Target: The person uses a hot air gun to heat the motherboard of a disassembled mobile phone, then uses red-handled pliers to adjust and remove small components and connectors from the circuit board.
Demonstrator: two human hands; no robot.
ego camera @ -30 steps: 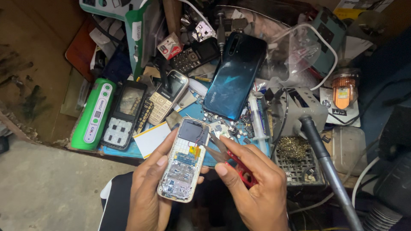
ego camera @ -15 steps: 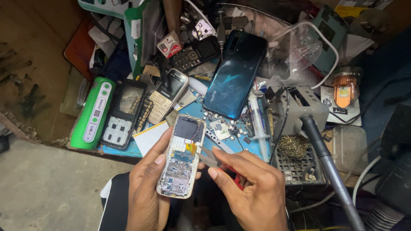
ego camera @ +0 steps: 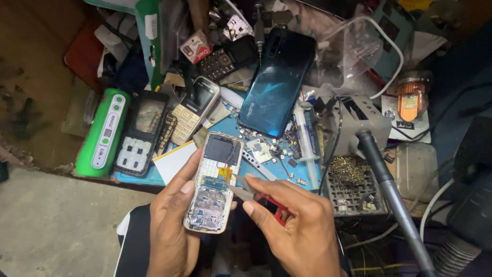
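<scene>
The right hand (ego camera: 302, 231) pinches a pair of red-handled tweezers (ego camera: 251, 192), their tips meeting a small yellow part at the middle of an opened keypad phone (ego camera: 212, 184), which the left hand (ego camera: 171, 225) grips from beneath, fingers curled over its 9 o'clock edge. The phone sits low in the view, just in front of the blue work mat (ego camera: 266, 159). To do this well, I judge, the left hand should hold the board dead steady while the tips work lightly on the part alone, clear of the thin wires at 12 o'clock. Beyond, at 1 o'clock, lies a dark teal smartphone (ego camera: 277, 82); at 10 o'clock a gold keypad phone (ego camera: 195, 110) and a green power bank (ego camera: 102, 133); at 3 o'clock a soldering station (ego camera: 353, 128). What the tips actually grasp is too small to tell, and the right palm hides most of the tweezers' handle.
</scene>
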